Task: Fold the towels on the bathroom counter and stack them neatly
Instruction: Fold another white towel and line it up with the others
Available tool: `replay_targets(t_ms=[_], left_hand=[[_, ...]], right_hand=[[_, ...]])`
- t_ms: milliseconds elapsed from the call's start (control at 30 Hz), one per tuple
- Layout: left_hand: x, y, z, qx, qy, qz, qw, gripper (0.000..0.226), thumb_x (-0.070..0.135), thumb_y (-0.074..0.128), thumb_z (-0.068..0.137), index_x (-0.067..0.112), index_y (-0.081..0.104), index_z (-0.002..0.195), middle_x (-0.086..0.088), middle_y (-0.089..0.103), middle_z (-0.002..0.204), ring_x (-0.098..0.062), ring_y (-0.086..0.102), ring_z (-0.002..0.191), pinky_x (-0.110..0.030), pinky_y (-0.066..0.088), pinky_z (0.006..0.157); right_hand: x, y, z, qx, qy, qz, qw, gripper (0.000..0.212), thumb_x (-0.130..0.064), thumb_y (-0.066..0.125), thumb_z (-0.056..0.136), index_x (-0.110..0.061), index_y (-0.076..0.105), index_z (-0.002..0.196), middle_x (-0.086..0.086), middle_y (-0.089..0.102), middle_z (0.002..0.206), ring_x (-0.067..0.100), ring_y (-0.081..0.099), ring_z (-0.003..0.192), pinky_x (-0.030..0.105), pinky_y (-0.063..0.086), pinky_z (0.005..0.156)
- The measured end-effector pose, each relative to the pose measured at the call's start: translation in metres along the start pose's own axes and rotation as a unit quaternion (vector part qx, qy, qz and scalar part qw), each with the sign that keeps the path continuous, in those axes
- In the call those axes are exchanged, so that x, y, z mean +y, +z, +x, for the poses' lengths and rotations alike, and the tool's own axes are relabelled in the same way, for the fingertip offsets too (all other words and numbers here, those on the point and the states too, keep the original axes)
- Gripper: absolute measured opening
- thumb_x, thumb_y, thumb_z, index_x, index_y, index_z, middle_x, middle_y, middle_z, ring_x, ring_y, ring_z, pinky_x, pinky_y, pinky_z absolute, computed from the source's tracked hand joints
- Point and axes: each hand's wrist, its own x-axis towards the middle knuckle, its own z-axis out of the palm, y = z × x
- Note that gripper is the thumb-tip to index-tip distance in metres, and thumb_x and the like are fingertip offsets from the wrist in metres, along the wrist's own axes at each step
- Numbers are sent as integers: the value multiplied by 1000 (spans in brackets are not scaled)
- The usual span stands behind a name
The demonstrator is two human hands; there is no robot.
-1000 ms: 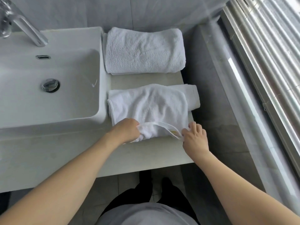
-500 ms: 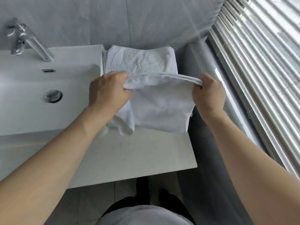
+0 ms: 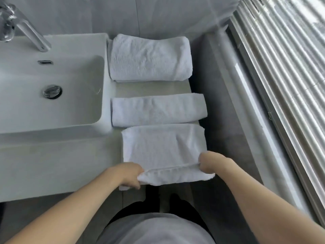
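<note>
Filling the left of the view, a white sink [image 3: 98, 50] sits on the pale counter [image 3: 58, 164], with a chrome tap [image 3: 26, 30] at its back corner and a round drain [image 3: 52, 91] in the basin. Slatted blinds [image 3: 284, 76] run down the right side above a grey ledge [image 3: 228, 106]. Three white towels lie in a row on the counter strip right of the sink. The thick folded towel [image 3: 149, 58] is farthest back, against the wall. The narrow folded towel [image 3: 158, 110] lies in the middle, apart from the thick one and just beside the nearest. The near towel [image 3: 163, 145] lies flat, its front edge lifted off the counter and reaching past the counter's front edge. The left hand [image 3: 130, 175] is closed, pinching the near towel's front left corner. The right hand [image 3: 211, 162] is closed, pinching the front right corner, so the hem runs taut between both hands. Both forearms are bare. Below them a grey shirt [image 3: 154, 229] and dark trousers [image 3: 133, 208] show.
</note>
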Motion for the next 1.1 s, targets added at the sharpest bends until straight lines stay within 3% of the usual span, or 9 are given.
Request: replay_targets(t_ms=[133, 300, 433, 533, 600, 667, 733, 867, 1100], left_hand=[[-3, 18, 5, -58, 17, -77, 995, 36, 52, 70, 80, 22, 55, 93, 4, 59, 95, -15, 57, 86, -31, 43, 72], [-16, -15, -3, 87, 14, -156, 984, 53, 74, 55, 80, 20, 58, 82, 4, 62, 81, -14, 57, 74, -29, 41, 64], [-27, -46, -4, 220, -33, -149, 964, 51, 76, 54, 80, 25, 49, 78, 10, 54, 73, -12, 51, 66, -31, 35, 58], [-41, -48, 15, 292, -40, -153, 943, 23, 44, 59, 90, 25, 48, 97, 8, 53, 95, -19, 55, 89, -32, 39, 69], [-48, -38, 32, 295, -40, -216, 930, 22, 18, 54, 91, 20, 50, 113, 1, 53, 116, -21, 53, 104, -31, 39, 80], [-52, -29, 43, 308, -60, -252, 915, 32, 13, 50, 94, 16, 49, 125, -4, 52, 127, -23, 52, 108, -31, 39, 84], [-52, -22, 47, 341, -69, -267, 899, 29, 18, 48, 99, 16, 49, 128, -6, 55, 127, -25, 54, 109, -32, 39, 82], [-55, -12, 45, 396, -53, -304, 865, 27, 27, 45, 102, 22, 46, 128, -2, 58, 124, -25, 58, 102, -34, 42, 79], [-64, -11, 45, 389, -36, -189, 901, 20, 18, 57, 93, 11, 51, 111, -3, 48, 114, -24, 55, 95, -40, 47, 84]], right_hand=[[0, 10, 3, -43, 9, 10, 999, 14, -12, 39, 94, -13, 53, 92, -1, 49, 78, 15, 47, 68, 25, 38, 62], [13, -13, 16, 46, 37, 36, 998, 16, -17, 39, 96, -12, 55, 95, -2, 49, 78, 19, 54, 79, 30, 44, 72], [13, -36, 23, 175, 68, 103, 977, 15, -14, 42, 90, -11, 54, 81, 3, 58, 76, 20, 55, 65, 30, 44, 56], [15, -40, 35, 178, 79, 168, 966, 13, -11, 42, 86, -11, 54, 79, 7, 61, 82, 22, 55, 66, 29, 43, 54], [16, -35, 45, 165, 83, 211, 960, 16, -15, 41, 88, -10, 55, 82, 8, 56, 100, 24, 53, 82, 33, 48, 68], [17, -28, 53, 186, 93, 275, 939, 26, -23, 41, 92, -7, 61, 98, 8, 42, 126, 28, 45, 108, 39, 44, 90], [15, -23, 55, 216, 88, 342, 910, 27, -27, 42, 93, -7, 61, 95, 8, 34, 139, 28, 42, 114, 36, 40, 93], [16, -16, 59, 240, 61, 408, 879, 24, -28, 45, 89, -17, 43, 68, 9, 50, 108, 16, 45, 72, 28, 32, 58], [17, -16, 69, 242, 37, 519, 819, 25, -29, 53, 85, -10, 49, 69, 1, 50, 87, 18, 47, 72, 28, 34, 61]])
